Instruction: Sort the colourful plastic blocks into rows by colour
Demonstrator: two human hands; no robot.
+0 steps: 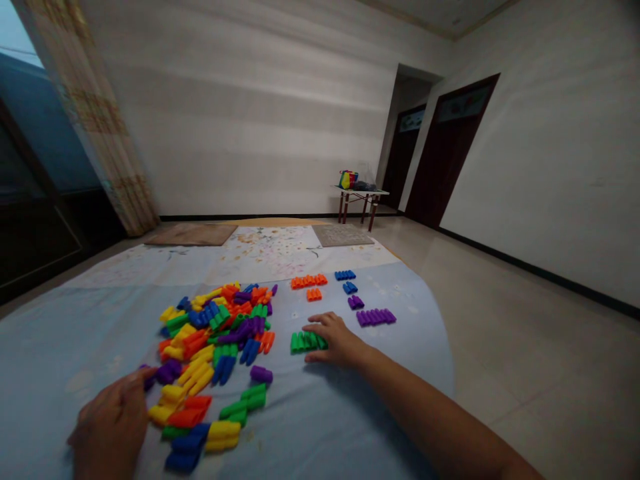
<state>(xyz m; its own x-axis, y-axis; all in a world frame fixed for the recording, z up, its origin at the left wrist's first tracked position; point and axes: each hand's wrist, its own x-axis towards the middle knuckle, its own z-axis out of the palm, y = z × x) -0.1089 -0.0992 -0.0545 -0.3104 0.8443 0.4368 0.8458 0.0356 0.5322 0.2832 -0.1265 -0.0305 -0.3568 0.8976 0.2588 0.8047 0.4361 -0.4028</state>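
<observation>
My right hand (336, 341) reaches over a row of joined green plastic tube blocks (304, 342), with the thumb at its near side and the fingers along its far side. At the lower left, my left hand (113, 420) has its fingertips closed at a purple tube block (149, 379), partly hidden by the fingers. More purple blocks (169, 371) touch the heap of mixed tube blocks (217, 327) in yellow, red-orange, blue, green and purple. A single purple block (261, 374) lies apart from the heap, to its right.
Sorted rows lie to the right: orange blocks (309, 281), blue blocks (345, 275) and purple blocks (376, 317). A pale blue floral cloth (350, 427) covers the round table. Two brown mats (193, 234) lie at its far edge. A small table (361, 193) with bags stands beyond.
</observation>
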